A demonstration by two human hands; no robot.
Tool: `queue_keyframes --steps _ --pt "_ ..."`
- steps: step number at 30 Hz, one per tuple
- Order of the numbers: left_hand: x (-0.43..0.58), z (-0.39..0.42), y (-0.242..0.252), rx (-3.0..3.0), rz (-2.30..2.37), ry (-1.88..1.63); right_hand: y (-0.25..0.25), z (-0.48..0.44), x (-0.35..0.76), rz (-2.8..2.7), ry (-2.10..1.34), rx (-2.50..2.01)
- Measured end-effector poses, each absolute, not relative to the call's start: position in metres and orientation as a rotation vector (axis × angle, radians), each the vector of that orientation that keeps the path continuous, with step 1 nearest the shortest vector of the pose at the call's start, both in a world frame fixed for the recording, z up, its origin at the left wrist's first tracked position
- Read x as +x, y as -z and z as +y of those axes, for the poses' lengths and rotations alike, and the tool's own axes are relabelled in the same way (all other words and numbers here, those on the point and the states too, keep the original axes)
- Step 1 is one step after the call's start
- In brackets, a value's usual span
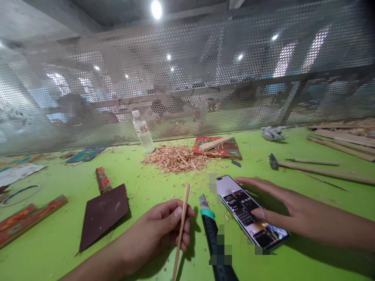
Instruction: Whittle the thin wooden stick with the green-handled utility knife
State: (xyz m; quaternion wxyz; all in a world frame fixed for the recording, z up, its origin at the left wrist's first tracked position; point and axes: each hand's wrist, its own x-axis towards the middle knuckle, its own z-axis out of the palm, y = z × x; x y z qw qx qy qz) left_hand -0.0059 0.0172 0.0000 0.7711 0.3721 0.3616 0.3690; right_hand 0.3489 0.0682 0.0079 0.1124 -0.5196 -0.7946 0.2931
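Observation:
My left hand [166, 224] is closed around a thin wooden stick [183, 218], thumb and fingers pinching it as it points away from me. My right hand [281, 207] grips a smartphone [238, 210] by its right side, with the thumb over the lit screen and fingers along the edge. The phone screen shows several app windows. Between my hands lies a utility knife [211, 230] with a black and teal handle, its blade pointing away. Left of my left hand rests a brown sheet of sandpaper [104, 214], partly over a painted wooden piece [103, 179].
Behind my hands is a pile of wood shavings [177, 159], beside a water bottle [143, 132] and a painted board [216, 147]. A hammer [316, 169] and wooden strips [345, 144] lie right. Painted wood [32, 216] lies left. A perforated metal screen [187, 78] borders the green table.

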Motion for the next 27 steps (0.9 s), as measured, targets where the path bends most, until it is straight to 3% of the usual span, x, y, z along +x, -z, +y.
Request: queue_keyframes --steps 27 --pt "-0.008 0.019 0.003 0.839 0.671 -0.808 -0.009 0.073 0.350 -2.100 -0.679 -1.497"
